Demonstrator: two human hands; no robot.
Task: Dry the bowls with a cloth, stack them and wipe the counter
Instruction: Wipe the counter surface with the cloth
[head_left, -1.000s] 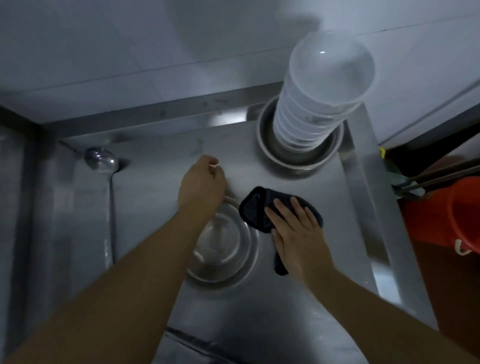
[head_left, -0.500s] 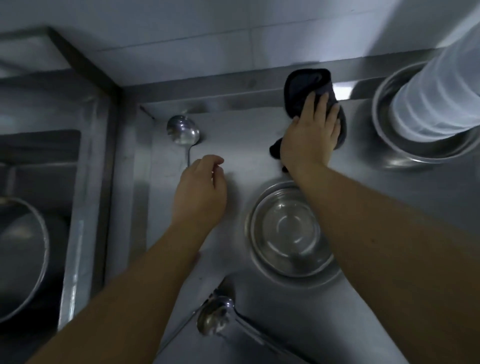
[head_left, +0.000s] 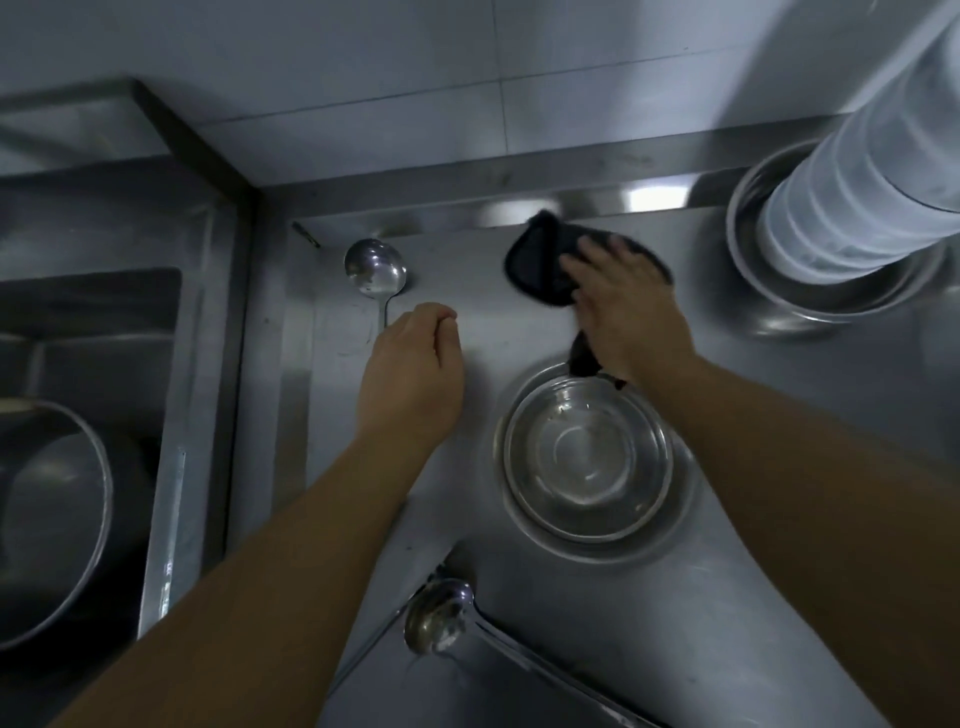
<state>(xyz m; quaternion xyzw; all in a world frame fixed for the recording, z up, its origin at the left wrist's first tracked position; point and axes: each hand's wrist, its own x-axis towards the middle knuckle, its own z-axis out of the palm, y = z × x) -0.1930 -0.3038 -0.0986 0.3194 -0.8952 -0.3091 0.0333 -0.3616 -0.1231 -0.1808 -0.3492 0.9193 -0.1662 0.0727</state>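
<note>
The right hand (head_left: 626, 312) presses flat, fingers straight, on the dark crumpled cloth (head_left: 545, 267) on the steel counter (head_left: 779, 467), just beyond the shiny stacked steel bowls (head_left: 584, 457) (wiping seems underway), while the left hand (head_left: 413, 374) hovers loosely curled, empty, farther off.

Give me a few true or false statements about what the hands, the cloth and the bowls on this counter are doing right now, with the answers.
1. The right hand presses a dark cloth flat on the counter. True.
2. The left hand holds a ladle. False: it holds nothing; its fingers are loosely curled above the counter.
3. The steel bowls near the right forearm are nested, open side up. True.
4. The white bowl stack stands directly on the counter. False: it stands in a steel bowl.
</note>
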